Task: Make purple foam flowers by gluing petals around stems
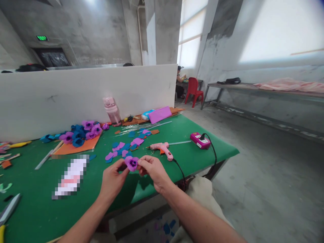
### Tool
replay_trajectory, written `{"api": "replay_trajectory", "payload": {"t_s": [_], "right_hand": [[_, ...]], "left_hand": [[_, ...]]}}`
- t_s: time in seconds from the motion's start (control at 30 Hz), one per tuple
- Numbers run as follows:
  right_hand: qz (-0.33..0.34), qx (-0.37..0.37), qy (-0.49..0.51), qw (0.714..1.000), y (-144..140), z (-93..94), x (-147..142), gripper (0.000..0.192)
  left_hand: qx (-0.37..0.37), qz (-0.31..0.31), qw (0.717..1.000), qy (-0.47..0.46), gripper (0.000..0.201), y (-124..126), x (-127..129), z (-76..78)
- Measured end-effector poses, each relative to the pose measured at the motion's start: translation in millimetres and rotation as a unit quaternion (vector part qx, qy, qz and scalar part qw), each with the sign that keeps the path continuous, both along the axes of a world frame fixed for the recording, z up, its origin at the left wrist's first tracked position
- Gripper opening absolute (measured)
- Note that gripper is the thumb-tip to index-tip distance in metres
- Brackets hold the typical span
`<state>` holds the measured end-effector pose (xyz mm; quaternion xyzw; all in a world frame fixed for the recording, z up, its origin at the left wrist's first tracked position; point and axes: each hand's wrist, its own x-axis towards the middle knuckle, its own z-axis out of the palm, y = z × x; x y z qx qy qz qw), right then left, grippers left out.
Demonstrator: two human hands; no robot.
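Single view, head-worn camera. It looks forward and down from above the near edge of the green counter (45, 209), tilted so the counter runs off to the left and bare floor fills the right. Nearest to the lens: both forearms, entering from the bottom edge, left hand (112, 180) and right hand (153, 170) meeting close in at centre frame. Farther off: a white partition (88, 94) across the counter's back, then concrete walls and bright windows. Wide-angle lens; edges bend.
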<state>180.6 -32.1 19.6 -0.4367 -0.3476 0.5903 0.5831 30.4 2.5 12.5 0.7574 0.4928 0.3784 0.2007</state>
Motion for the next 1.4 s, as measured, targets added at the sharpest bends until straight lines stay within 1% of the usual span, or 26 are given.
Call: {"api": "replay_trajectory", "payload": {"t_s": [0.17,0.27,0.33,0.4,0.53,0.63,0.7,0.77,0.93,1.03,1.2,1.4], "right_hand": [[-0.008,0.008,-0.028,1.0,0,-0.6,-1,0.01],[-0.008,0.007,-0.02,1.0,0,-0.3,-1,0.01],[-0.005,0.006,-0.01,1.0,0,0.0,-1,0.011],[0.0,0.005,0.002,1.0,0,0.1,-1,0.013],[0.016,0.004,0.023,1.0,-1,-0.7,-3,0.016],[0.027,0.012,0.038,0.999,-2,-1.6,-4,0.016],[0.044,0.019,0.04,0.998,-3,-1.2,-3,0.016],[0.058,0.02,0.038,0.997,-3,0.2,1,0.015],[0.061,0.01,0.007,0.998,-1,2.7,9,0.011],[0.074,0.004,-0.011,0.997,-2,2.2,7,0.01],[0.063,-0.011,-0.025,0.998,-4,3.3,1,0.011],[0.068,-0.022,-0.016,0.997,-3,-0.1,0,0.013]], "left_hand": [[-0.009,0.007,1.0,0.009,0.022,-1,1,1.0],[-0.021,0.008,1.0,0.003,0.022,-1,0,1.4],[-0.042,0.004,0.999,-0.009,0.021,0,0,1.5],[-0.071,-0.006,0.997,-0.031,0.02,0,1,1.5],[-0.126,-0.04,0.985,-0.107,0.022,0,5,1.4],[-0.141,-0.039,0.978,-0.147,0.025,0,7,1.8],[-0.133,-0.032,0.979,-0.149,0.026,0,6,2.7],[-0.112,-0.027,0.985,-0.13,0.025,1,4,3.7],[-0.065,-0.008,0.995,-0.081,0.021,3,-2,5.2],[-0.055,-0.012,0.995,-0.084,0.021,3,-2,5.1],[-0.051,-0.017,0.995,-0.09,0.023,3,0,3.6],[-0.041,-0.021,0.996,-0.08,0.019,1,1,3.2]]}}
